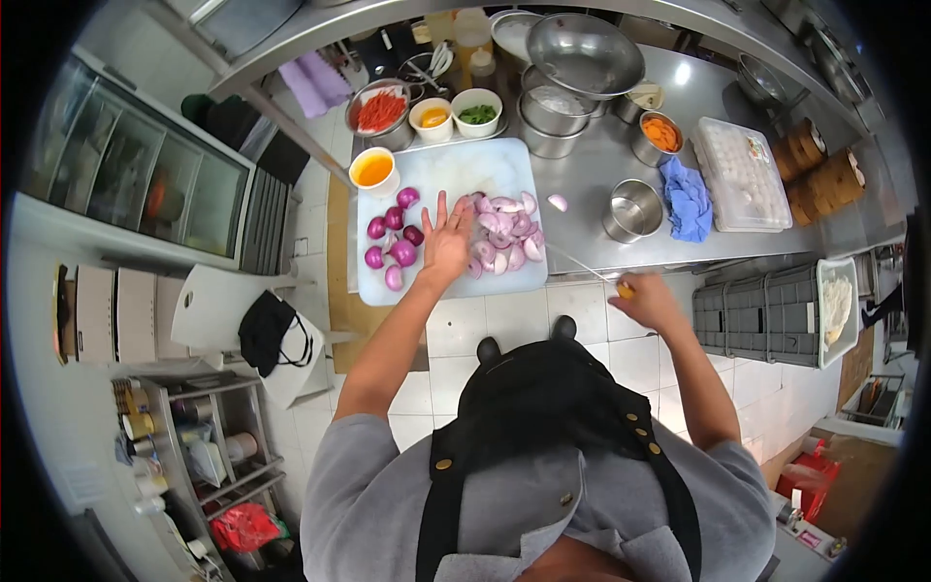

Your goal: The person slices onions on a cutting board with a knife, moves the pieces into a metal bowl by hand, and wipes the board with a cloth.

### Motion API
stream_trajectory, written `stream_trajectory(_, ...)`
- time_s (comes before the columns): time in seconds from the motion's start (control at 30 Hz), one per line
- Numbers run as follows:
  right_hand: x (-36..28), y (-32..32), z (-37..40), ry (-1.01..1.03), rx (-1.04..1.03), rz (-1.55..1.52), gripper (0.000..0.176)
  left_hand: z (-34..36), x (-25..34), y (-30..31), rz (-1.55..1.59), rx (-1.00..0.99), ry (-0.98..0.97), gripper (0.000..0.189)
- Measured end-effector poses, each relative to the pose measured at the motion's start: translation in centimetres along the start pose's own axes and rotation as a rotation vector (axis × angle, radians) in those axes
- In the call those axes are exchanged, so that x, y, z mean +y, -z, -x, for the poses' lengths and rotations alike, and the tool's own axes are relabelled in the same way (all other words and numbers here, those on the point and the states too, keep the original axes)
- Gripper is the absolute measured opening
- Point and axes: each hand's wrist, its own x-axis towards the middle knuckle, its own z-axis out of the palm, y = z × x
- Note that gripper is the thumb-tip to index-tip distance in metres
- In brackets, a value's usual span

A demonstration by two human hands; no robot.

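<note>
My left hand (448,242) is spread over the white cutting board (485,160), its fingertips beside the heap of cut red onions (504,233). To its left lie several peeled whole red onions (401,253). My right hand (648,301) grips a knife (580,262) by its yellow handle, off the counter's front edge. The thin blade points left toward the board's right edge. One loose onion piece (557,203) lies on the steel counter right of the board.
Behind the board stand a bowl of shredded carrot (380,112), a tub of chopped greens (477,114) and a tub of orange liquid (373,170). Rightward are a steel pot (633,211), a blue cloth (686,199) and an egg box (742,175). A shelf (281,39) overhangs the back.
</note>
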Motion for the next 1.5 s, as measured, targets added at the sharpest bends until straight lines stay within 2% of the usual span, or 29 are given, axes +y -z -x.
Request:
stream_trajectory(0.07, 1.0, -0.4, 2.9, -0.542, -0.197, -0.553, 0.023, -2.0, 1.7, -0.1, 0.092, 0.065, 0.034, 0.048)
stream_trajectory(0.13, 3.2, -3.9, 5.0, -0.682, -0.135, -0.994, 0.028, -5.4, 5.0, -2.5, 0.562, -0.092, 0.002, 0.051)
stream_trajectory(0.23, 4.6, -6.4, 5.2, -0.742, -0.132, -1.169, 0.028, -9.7, 10.9, -4.4, 0.558, -0.194, -0.049, 0.045)
stream_trajectory(0.3, 5.4, -7.5, 4.5, -0.731, -0.143, -1.239, 0.026, -11.6, 13.0, -7.1, 0.442, -0.312, 0.189, 0.035)
stream_trajectory(0.43, 6.3, -8.9, 1.1, -0.688, -0.182, -1.273, 0.025, -12.5, 13.5, -11.2, 0.360, -0.267, 0.271, 0.027)
stream_trajectory(0.5, 6.2, -9.4, -0.9, -0.628, -0.205, -1.243, 0.025, -13.1, 12.4, -12.2, 0.343, -0.260, 0.173, 0.022)
stream_trajectory(0.57, 5.9, -8.6, -1.6, -0.606, -0.209, -1.199, 0.025, -13.3, 11.9, -11.4, 0.373, -0.180, 0.218, 0.020)
stream_trajectory(0.63, 4.0, -5.8, -1.9, -0.595, -0.220, -1.132, 0.027, -12.8, 11.8, -8.2, 0.406, -0.100, 0.278, 0.018)
stream_trajectory(0.7, 2.8, -4.2, -2.0, -0.544, -0.280, -1.091, 0.028, -11.4, 10.7, -4.3, 0.455, 0.016, 0.274, 0.028)
stream_trajectory(0.77, 1.7, -2.6, -1.8, -0.491, -0.344, -1.045, 0.028, -8.7, 7.8, -3.1, 0.397, 0.063, 0.312, 0.032)
stream_trajectory(0.83, 0.6, -1.3, -1.9, -0.435, -0.321, -0.665, 0.027, -6.2, 3.2, -2.0, 0.255, 0.125, 0.341, 0.038)
stream_trajectory(0.87, 1.1, -2.2, -1.7, -0.419, -0.338, -0.655, 0.027, -5.2, 0.7, -1.6, 0.170, 0.138, 0.341, 0.041)
stream_trajectory(0.93, 2.1, -4.3, -1.1, -0.174, 0.028, -0.248, 0.025, -4.6, -3.4, -0.3, 0.093, 0.099, 0.469, 0.036)
stream_trajectory(1.0, 1.6, -5.3, -2.1, -0.217, 0.030, -0.236, 0.022, -4.7, -6.0, -0.2, 0.018, 0.052, 0.536, 0.034)
stream_trajectory(1.07, 1.6, -6.7, -3.7, -0.200, 0.089, -0.027, 0.022, -5.1, -7.6, -0.1, -0.049, 0.005, 0.593, 0.032)
stream_trajectory(1.13, 0.9, -7.3, -4.9, -0.143, 0.066, 0.014, 0.023, -5.4, -8.2, -0.1, -0.106, -0.288, 0.555, 0.032)
stream_trajectory(1.27, -2.5, -5.8, -4.4, -0.117, 0.093, 0.014, 0.021, -5.9, -9.4, -0.1, -0.126, -0.375, 0.468, 0.038)
stream_trajectory(1.3, -2.7, -5.4, -4.1, -0.106, 0.084, 0.020, 0.021, -6.0, -10.7, -0.7, -0.107, -0.399, 0.391, 0.039)
stream_trajectory(1.33, -2.6, -5.0, -3.3, -0.048, -0.031, -0.026, 0.020, -5.9, -11.4, -0.7, -0.086, -0.423, 0.314, 0.040)
stream_trajectory(1.37, -2.5, -4.8, -2.8, 0.009, -0.144, -0.070, 0.019, -6.0, -11.9, -0.7, -0.079, -0.418, 0.325, 0.040)
stream_trajectory(1.4, -2.3, -5.1, -2.5, 0.014, -0.148, -0.061, 0.019, -6.5, -11.8, 0.2, -0.024, -0.420, 0.311, 0.040)
stream_trajectory(1.47, -1.6, -6.2, -2.4, 0.200, -0.333, -0.227, 0.020, -7.1, -10.8, 2.0, 0.037, -0.416, 0.296, 0.041)
stream_trajectory(1.5, -1.6, -6.6, -3.2, 0.207, -0.388, -0.219, 0.022, -7.1, -10.0, 2.9, 0.137, -0.225, 0.285, 0.037)
